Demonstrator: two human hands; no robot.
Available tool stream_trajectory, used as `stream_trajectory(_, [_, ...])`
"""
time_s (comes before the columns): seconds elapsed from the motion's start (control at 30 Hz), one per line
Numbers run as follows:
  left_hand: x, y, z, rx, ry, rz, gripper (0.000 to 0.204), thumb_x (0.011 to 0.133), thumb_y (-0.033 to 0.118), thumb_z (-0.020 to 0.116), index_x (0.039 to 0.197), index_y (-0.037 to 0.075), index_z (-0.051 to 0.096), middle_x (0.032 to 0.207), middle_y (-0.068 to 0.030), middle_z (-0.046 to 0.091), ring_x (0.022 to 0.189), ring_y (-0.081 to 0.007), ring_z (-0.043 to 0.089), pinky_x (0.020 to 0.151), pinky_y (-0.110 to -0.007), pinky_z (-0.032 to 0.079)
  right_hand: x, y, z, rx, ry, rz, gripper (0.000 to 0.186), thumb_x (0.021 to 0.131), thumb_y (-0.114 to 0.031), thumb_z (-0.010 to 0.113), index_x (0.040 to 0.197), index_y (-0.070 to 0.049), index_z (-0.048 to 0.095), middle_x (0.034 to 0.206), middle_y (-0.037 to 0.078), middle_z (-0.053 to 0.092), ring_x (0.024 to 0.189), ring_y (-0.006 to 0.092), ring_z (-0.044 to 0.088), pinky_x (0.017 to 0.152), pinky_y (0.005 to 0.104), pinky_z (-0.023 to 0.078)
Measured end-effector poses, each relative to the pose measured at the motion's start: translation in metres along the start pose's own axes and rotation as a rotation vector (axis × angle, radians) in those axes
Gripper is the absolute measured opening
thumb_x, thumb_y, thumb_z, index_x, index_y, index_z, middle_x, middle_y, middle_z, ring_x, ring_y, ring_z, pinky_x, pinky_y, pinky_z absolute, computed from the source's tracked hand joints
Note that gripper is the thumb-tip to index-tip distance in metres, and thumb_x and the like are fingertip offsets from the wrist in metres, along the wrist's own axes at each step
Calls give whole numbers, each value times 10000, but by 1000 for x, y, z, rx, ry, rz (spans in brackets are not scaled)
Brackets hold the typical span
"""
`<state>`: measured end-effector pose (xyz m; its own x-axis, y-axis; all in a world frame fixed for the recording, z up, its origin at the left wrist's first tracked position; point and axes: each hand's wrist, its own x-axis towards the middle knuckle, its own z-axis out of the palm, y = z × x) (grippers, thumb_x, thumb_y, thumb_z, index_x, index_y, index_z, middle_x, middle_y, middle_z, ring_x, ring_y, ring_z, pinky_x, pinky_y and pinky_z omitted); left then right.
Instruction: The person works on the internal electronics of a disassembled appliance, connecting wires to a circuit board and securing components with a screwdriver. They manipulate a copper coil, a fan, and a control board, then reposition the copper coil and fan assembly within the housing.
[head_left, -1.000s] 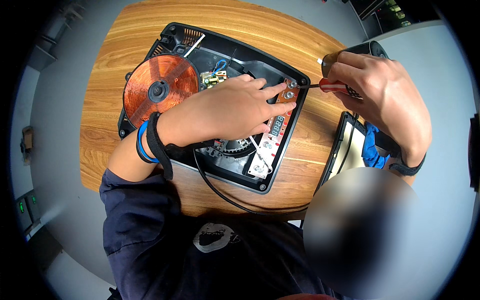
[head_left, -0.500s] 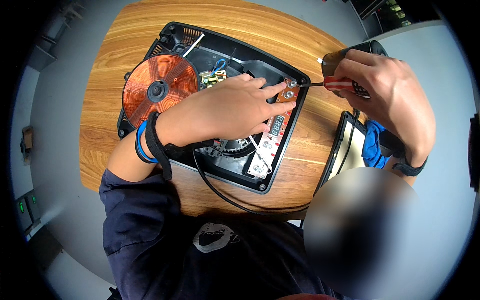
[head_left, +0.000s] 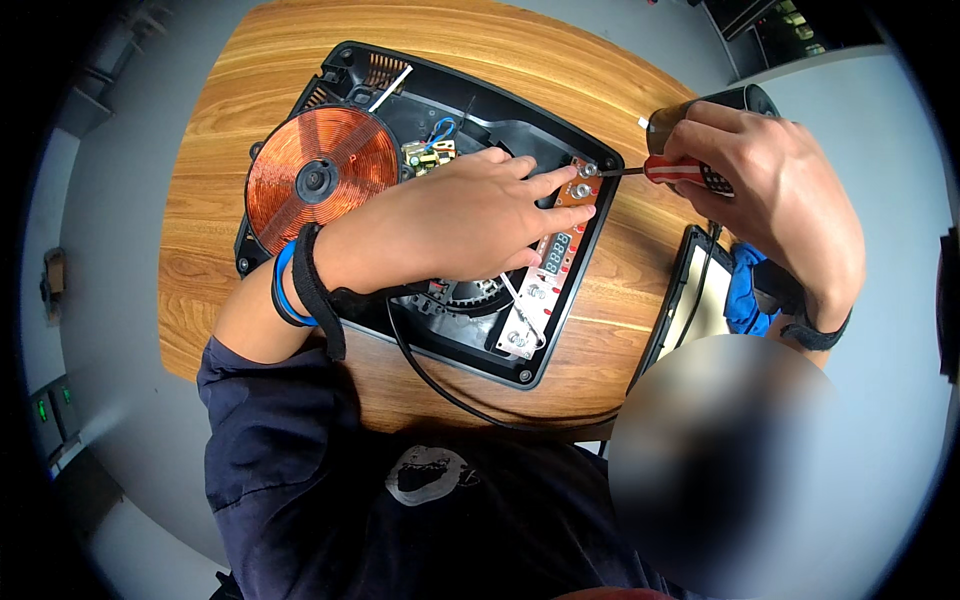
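Observation:
An opened induction cooker's black housing (head_left: 535,372) lies on the table, its round copper coil (head_left: 350,150) exposed at the left. Along its right side runs a narrow control circuit board (head_left: 549,292) with a digit display (head_left: 557,254) and round metal buttons. My left hand (head_left: 480,215) reaches across the housing, fingers spread, index and middle fingertips resting on the board's upper part. In my right hand (head_left: 765,165) is a screwdriver (head_left: 660,169) with a red, white and dark handle. Its shaft points left over the housing's rim, the tip at the board's far end by a metal button.
Behind my right hand stands a dark cylindrical object (head_left: 663,122). A black-framed panel (head_left: 690,290) and a blue cloth-like item (head_left: 745,292) sit right of the housing. A black cable (head_left: 440,388) loops along the near side of the wooden table (head_left: 610,50).
The housing and board have shifted very slightly right. My right hand with the screwdriver has moved slightly left and tilted a little; my left hand keeps its place on the board.

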<state>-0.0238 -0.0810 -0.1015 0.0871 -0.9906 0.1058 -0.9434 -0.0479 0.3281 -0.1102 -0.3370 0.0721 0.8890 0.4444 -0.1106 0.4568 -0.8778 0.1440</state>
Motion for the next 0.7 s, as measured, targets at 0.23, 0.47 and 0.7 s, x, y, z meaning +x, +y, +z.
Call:
stream_trajectory(0.23, [0,1,-3,5,-23,-7,761,1111,355,767,1806,203,499,1838,-198,482,1392,-348,644,1172,-469,514,3,-1,4,-48,5,11,273,894,-174,935,1078,-68,763,921,142,783,886,380,796,796,485,636])
stream_trajectory(0.47, [3,3,-8,-11,-75,-21,752,1123,357,751,1808,199,485,1831,-204,486,1451,-392,621,1208,-497,499,13,8,4,-47,-9,60,293,871,-101,933,1098,-39,758,1084,121,781,934,341,793,802,447,624])
stream_trajectory(0.7, [-8,4,-14,16,-95,-8,726,1139,349,728,1808,232,472,1821,-219,489,1619,-512,524,1256,-574,498,34,7,4,47,158,-118,274,903,-34,870,1134,-21,723,1231,130,696,1032,364,755,864,468,623])
